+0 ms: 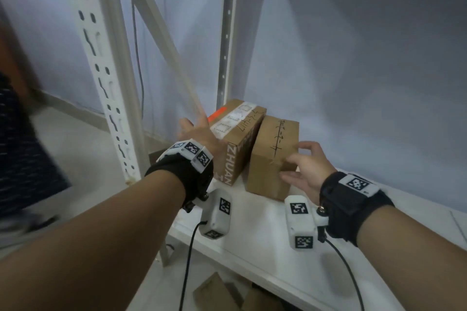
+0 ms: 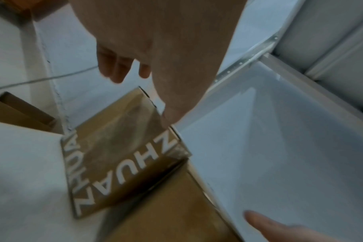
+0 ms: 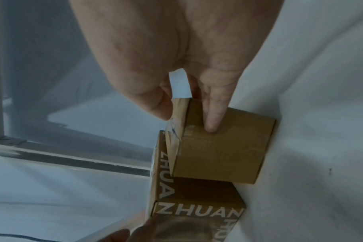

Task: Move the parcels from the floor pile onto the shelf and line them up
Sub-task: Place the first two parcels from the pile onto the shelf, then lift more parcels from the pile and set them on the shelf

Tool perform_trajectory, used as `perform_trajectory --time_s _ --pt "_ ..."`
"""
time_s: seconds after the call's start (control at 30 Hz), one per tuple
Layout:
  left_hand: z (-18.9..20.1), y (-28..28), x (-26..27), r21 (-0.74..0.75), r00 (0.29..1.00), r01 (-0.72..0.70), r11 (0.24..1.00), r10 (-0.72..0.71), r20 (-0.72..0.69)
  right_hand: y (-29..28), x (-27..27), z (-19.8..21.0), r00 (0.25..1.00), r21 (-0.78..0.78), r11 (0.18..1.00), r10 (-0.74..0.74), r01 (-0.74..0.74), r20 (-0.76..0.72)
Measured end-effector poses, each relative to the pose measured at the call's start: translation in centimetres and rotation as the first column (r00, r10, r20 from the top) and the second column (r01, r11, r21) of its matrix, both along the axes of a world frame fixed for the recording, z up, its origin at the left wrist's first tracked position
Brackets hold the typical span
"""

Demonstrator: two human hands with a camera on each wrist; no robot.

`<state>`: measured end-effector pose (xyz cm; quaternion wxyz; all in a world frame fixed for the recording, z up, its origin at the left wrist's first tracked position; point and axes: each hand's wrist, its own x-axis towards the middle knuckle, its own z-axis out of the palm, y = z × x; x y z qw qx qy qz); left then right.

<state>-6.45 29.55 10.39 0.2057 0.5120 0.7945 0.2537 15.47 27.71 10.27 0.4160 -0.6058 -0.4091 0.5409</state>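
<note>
Two brown cardboard parcels stand side by side at the left end of the white shelf [image 1: 255, 237]. The left parcel [image 1: 238, 139] [image 2: 122, 157] [image 3: 193, 196] has white ZHUAN lettering, a white label and an orange sticker. The plain parcel [image 1: 274, 159] [image 3: 224, 152] with handwriting leans against it. My left hand [image 1: 197, 129] [image 2: 143, 91] is at the lettered parcel's left side, fingers spread, thumb touching its top corner. My right hand [image 1: 297, 156] [image 3: 186, 121] touches the plain parcel's right corner, thumb on one face and a straight finger on the adjoining face.
A perforated white upright [image 1: 101, 70], a diagonal brace [image 1: 161, 40] and a rear upright [image 1: 227, 33] frame the shelf's left end. A pale wall stands behind. More cardboard boxes [image 1: 222, 293] lie below the shelf's front edge. The shelf runs on to the right.
</note>
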Motion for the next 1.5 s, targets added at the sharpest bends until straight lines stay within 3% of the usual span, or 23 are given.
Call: perform_trajectory --time_s 0.07,0.13,0.2,0.27,0.43,0.53,0.63,0.77,0.93,1.07,1.2,1.3,1.5 --pt "0.8 -0.5 1.5 0.060 0.995 0.037 0.998 -0.031 -0.096 0.0 0.0 -0.1 0.999 -0.006 1.000 -0.009 0.008 -0.043" --pt "1.4 -0.9 3.4 0.082 0.973 0.206 0.975 -0.196 -0.118 0.0 0.0 -0.3 1.000 -0.022 1.000 -0.009 0.009 -0.019" --pt "1.5 -1.4 5.2 0.046 0.925 0.366 0.929 -0.358 -0.128 -0.1 0.2 -0.2 1.000 -0.040 0.999 -0.013 0.014 0.025" --pt "1.3 -1.4 6.4 -0.021 0.906 0.410 0.912 -0.410 -0.101 -0.4 0.4 -0.2 0.999 -0.056 0.998 -0.009 0.011 0.041" --pt "0.2 -1.7 7.1 -0.150 0.930 0.365 0.919 -0.354 0.094 -1.1 0.7 0.6 0.997 -0.061 0.998 0.026 -0.021 0.071" --pt "-0.1 -2.2 7.4 -0.119 0.929 0.320 0.940 -0.287 0.235 -0.9 1.1 0.5 0.998 -0.086 0.996 0.023 -0.018 0.061" --pt "0.0 -2.3 7.9 -0.028 0.886 0.245 0.969 -0.212 0.412 -0.7 1.4 0.1 0.998 -0.096 0.995 0.019 -0.024 -0.056" --pt "0.2 -2.0 8.5 0.054 0.880 0.225 0.973 -0.227 0.416 -0.6 1.4 0.2 0.980 -0.064 0.998 -0.005 -0.008 -0.197" --pt "0.8 -2.8 8.9 0.078 0.891 0.273 0.959 -0.283 0.355 -0.7 1.7 0.3 0.991 -0.049 0.999 0.006 -0.013 -0.133" --pt "1.5 -4.1 8.4 0.032 0.918 0.316 0.948 -0.314 0.240 -1.4 3.6 1.1 0.994 -0.155 0.988 0.007 0.010 0.107" --pt "2.4 -7.4 9.9 -0.058 0.909 0.327 0.943 -0.297 0.292 -5.3 6.4 2.7 0.969 -0.227 0.973 0.010 0.048 0.248" --pt "2.9 -11.1 12.7 -0.154 0.872 0.414 0.897 -0.342 0.351 -9.8 8.9 3.3 0.971 -0.267 0.963 0.019 0.047 0.238" --pt "1.2 -20.1 19.2 -0.266 0.723 0.653 0.709 -0.479 0.497 -20.0 16.5 2.0 0.956 -0.358 0.929 0.016 0.094 0.292"
